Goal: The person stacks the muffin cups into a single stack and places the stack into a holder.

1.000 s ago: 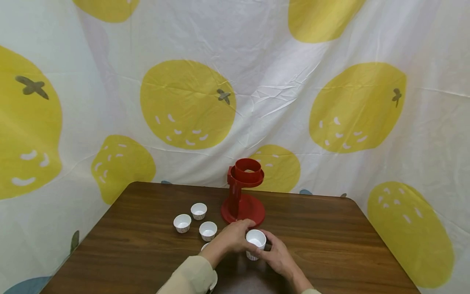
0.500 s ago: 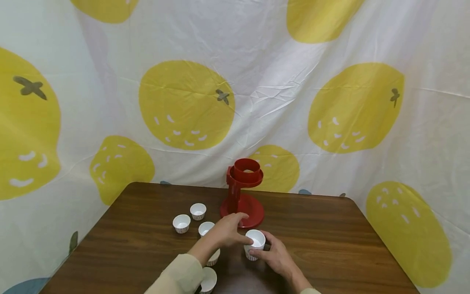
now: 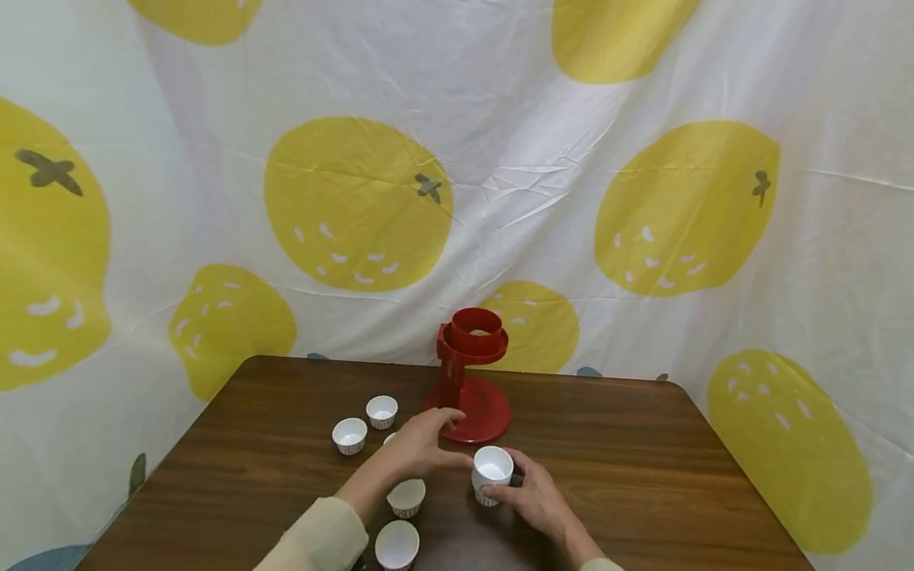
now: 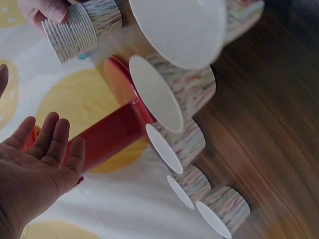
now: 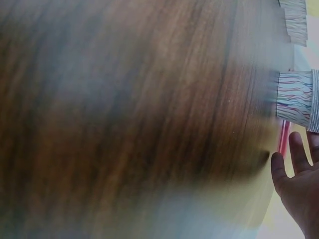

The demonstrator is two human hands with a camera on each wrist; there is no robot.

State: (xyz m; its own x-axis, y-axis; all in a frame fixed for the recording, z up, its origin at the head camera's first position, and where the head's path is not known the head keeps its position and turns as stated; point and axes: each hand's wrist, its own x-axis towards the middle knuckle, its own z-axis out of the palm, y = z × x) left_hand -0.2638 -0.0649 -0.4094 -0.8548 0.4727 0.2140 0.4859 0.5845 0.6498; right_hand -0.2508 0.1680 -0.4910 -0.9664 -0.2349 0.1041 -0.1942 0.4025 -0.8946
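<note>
A nested stack of small white paper baking cups point(image 3: 491, 474) with streaky printed sides stands upright on the brown table. My right hand point(image 3: 540, 501) holds the stack from its right side, thumb in front and fingers behind. To its left my left hand point(image 3: 420, 446) is held in the air, thumb and fingers spread, with nothing in the grasp. The thumb tip reaches close to the stack's rim in the head view. In the left wrist view, the palm of the left hand point(image 4: 42, 172) shows with loosely bent fingers. Ribbed nested rims of the stack point(image 4: 75, 32) also show there.
Several single baking cups stand left of the stack, among them a front cup point(image 3: 397, 546) and a far cup point(image 3: 382, 412); the left hand partly hides one. Behind them is a red plastic stand point(image 3: 474, 412) with a ring-shaped top. A lemon-print cloth point(image 3: 514, 198) hangs behind the table.
My left hand has moved left, off the stack of baking cups, with its fingers spreading. The right hand stays at the stack. Front cups earlier hidden by the left arm now show.
</note>
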